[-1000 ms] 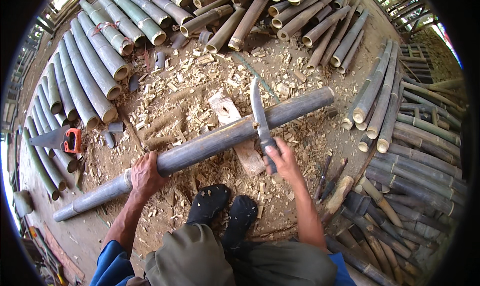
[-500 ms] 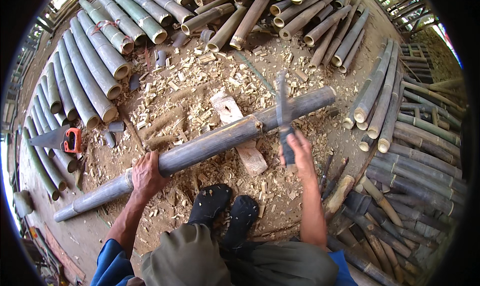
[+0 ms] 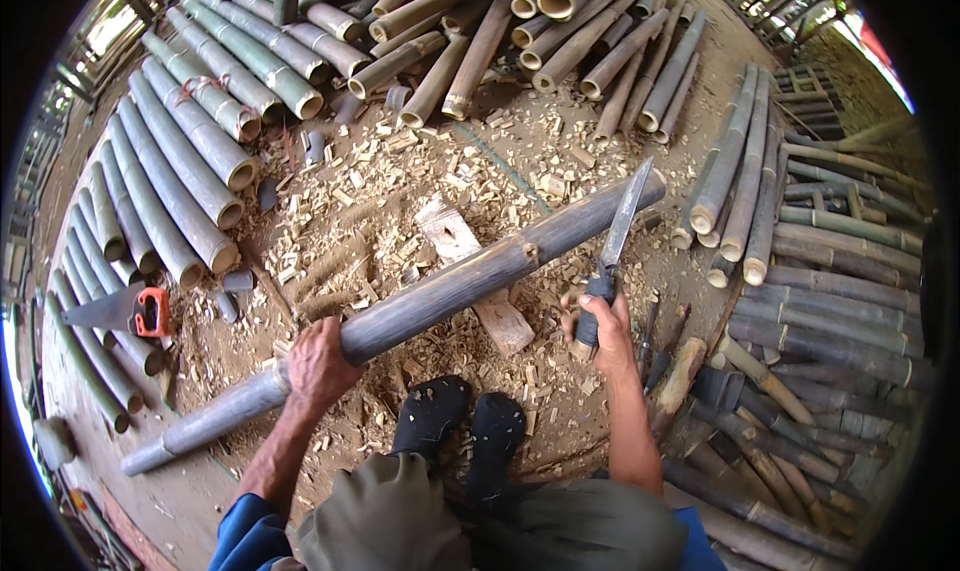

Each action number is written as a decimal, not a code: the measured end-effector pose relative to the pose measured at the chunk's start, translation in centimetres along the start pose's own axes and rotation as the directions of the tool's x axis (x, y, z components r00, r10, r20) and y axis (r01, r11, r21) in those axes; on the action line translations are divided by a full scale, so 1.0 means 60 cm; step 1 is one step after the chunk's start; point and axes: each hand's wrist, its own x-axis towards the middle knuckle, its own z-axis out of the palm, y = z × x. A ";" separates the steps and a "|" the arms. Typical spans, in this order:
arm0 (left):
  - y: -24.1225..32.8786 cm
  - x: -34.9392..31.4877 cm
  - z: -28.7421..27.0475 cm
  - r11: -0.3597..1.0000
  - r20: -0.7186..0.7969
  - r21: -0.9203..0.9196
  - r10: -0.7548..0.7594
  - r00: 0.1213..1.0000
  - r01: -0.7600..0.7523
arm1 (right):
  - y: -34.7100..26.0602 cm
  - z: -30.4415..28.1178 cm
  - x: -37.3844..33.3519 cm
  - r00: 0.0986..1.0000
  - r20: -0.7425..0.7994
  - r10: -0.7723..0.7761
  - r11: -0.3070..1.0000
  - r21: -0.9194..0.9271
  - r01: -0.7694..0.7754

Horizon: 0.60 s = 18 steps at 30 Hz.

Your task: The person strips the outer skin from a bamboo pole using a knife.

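The left hand grips the bamboo pole, the right hand a knife; trimming, seemingly: another stroke needs the pole steady.

Knife moved toward right end of bamboo pole, blade tilted rightward over pole, right hand shifted likewise

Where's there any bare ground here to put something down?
Two patches look fairly bare: the smooth ground between the bamboo pole's lower-left end and the left forearm, and the dirt strip between the top pile and the right-hand bundle. It's crowded around the wooden block, with chips everywhere, and along the stacked right side.
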 end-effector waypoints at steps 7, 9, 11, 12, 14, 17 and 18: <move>0.074 0.042 0.047 0.999 -0.096 0.014 0.032 0.995 -0.031 | 0.033 0.048 -0.015 0.993 -0.050 -0.107 0.445 -0.896 0.003; 0.073 0.042 0.048 0.999 -0.078 0.015 0.031 0.996 -0.030 | 0.063 0.068 -0.026 0.991 0.136 -0.020 0.400 -0.907 0.133; 0.074 0.041 0.045 1.000 -0.065 0.012 0.026 0.998 -0.026 | 0.089 0.070 -0.023 0.903 0.402 -0.152 0.123 -0.899 0.421; 0.082 0.041 0.045 0.999 -0.052 0.007 0.036 0.998 -0.036 | 0.092 0.051 -0.011 0.861 0.478 -0.174 0.011 -0.873 0.487; 0.049 0.041 0.045 1.000 -0.091 0.019 0.007 0.996 -0.006 | 0.034 0.082 0.021 0.967 0.251 0.046 0.263 -0.937 0.230; 0.082 0.054 0.050 0.999 -0.070 -0.006 0.032 0.997 -0.032 | 0.052 0.055 0.042 0.983 -0.145 -0.117 0.450 -0.890 -0.078; 0.070 0.052 0.054 0.999 -0.104 -0.030 0.035 0.994 -0.039 | 0.050 0.085 0.028 0.993 -0.107 -0.042 0.468 -0.881 -0.075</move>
